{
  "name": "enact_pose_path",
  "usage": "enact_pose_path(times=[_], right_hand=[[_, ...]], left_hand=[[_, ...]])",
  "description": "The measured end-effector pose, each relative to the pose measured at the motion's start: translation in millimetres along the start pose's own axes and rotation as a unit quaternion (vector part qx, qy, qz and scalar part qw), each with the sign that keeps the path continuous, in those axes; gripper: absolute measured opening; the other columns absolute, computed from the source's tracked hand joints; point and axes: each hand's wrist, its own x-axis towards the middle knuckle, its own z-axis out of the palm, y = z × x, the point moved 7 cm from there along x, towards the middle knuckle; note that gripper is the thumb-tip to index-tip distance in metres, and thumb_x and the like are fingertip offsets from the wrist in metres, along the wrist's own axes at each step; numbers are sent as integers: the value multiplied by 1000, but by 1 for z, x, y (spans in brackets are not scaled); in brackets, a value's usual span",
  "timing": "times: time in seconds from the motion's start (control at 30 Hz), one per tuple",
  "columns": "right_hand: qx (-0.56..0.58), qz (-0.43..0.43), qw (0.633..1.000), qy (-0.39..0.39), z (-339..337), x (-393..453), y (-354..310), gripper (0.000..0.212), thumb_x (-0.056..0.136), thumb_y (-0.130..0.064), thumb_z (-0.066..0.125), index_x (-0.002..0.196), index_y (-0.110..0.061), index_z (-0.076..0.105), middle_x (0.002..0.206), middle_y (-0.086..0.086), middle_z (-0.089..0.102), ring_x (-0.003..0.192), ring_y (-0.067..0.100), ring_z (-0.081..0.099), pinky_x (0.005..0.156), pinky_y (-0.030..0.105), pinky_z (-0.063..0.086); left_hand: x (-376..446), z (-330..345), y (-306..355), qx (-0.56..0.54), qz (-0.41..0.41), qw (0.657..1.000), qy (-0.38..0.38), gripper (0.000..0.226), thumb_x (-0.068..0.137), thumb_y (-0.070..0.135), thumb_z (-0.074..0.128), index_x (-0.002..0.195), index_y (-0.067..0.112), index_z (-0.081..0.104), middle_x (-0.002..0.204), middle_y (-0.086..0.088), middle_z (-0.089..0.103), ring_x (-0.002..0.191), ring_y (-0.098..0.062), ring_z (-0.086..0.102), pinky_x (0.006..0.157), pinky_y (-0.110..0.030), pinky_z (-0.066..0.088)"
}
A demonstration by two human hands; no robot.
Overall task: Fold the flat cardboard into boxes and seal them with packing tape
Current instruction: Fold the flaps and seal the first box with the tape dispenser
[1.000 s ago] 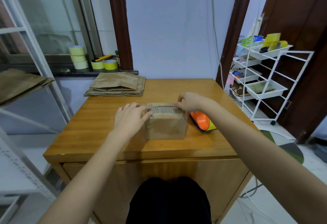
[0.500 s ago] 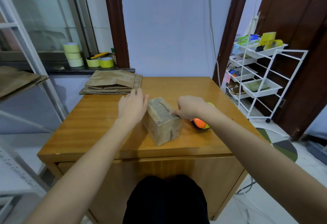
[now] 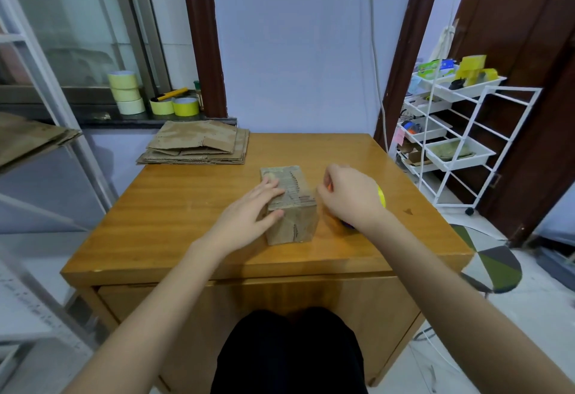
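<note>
Steadying the box [image 3: 287,203] with flat, straight fingers, the left hand [image 3: 249,214] pins it while the right hand [image 3: 348,196] curls around the dispenser [image 3: 380,196].

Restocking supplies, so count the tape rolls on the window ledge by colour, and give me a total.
Pale yellow rolls, stacked: 3
Bright yellow rolls, side by side: 2
Total: 5

A small closed brown cardboard box [image 3: 287,203] stands mid-table, flat cardboard stack [image 3: 199,147] lying far-left.
</note>
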Motion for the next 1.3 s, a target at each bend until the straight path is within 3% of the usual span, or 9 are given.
enact_pose_path(times=[0.1,0.17,0.27,0.43,0.53,0.67,0.8,1.03,1.3], right_hand=[[38,62,988,139,-11,-20,34,26,90,-27,53,102,-4,55,102,14,52,97,32,49,73,42,44],[67,110,978,165,-5,-34,60,39,85,-29,62,110,0,53,107,17,51,101,35,48,77,44,44],[121,162,973,111,20,-47,89,61,80,-32,70,125,1,45,119,17,48,112,34,46,85,43,44],[171,174,969,45,55,-54,109,69,78,-40,74,126,-4,40,121,12,47,111,29,50,76,37,43],[205,173,962,49,67,-55,111,74,77,-41,76,129,-3,38,120,12,51,107,29,54,71,35,43],[233,192,951,59,74,-53,114,72,78,-38,76,129,-6,37,111,9,56,98,29,58,64,32,39],[242,194,949,67,75,-52,116,71,77,-37,77,128,-6,38,96,4,55,89,28,58,60,32,38],[231,177,955,53,76,-53,113,87,73,-36,81,137,-6,30,96,3,53,92,30,59,69,36,46],[234,189,951,75,71,-52,112,64,72,-34,81,116,-9,41,84,3,55,82,30,59,60,32,38]], left_hand=[[8,1,-5,-44,-3,999,-1,48,97,36,48,144,28,36,156,14,18,140,6,7,117,-41,24],[11,2,-7,-59,-9,998,5,48,97,34,50,143,28,38,156,15,19,140,6,9,116,-43,26],[10,5,-6,-72,-12,997,20,51,96,31,51,144,28,35,156,15,18,142,2,10,114,-45,27],[9,12,-9,-98,-21,994,38,63,90,42,57,146,27,31,156,17,15,143,3,7,116,-47,24],[10,11,-9,-88,-38,994,54,70,84,62,43,144,27,35,156,16,21,143,3,10,116,-47,23],[10,13,-6,-69,-47,994,72,63,89,51,54,144,27,36,156,15,22,143,0,12,115,-47,26],[9,16,-3,-25,-52,996,73,76,81,48,66,145,27,31,157,13,19,144,-2,11,112,-47,30],[11,17,0,-56,-73,991,101,70,84,59,48,142,24,36,156,12,23,144,-2,11,111,-53,31],[12,19,-8,-64,-63,992,92,79,76,41,75,142,25,35,155,13,24,144,-4,13,111,-52,32]])
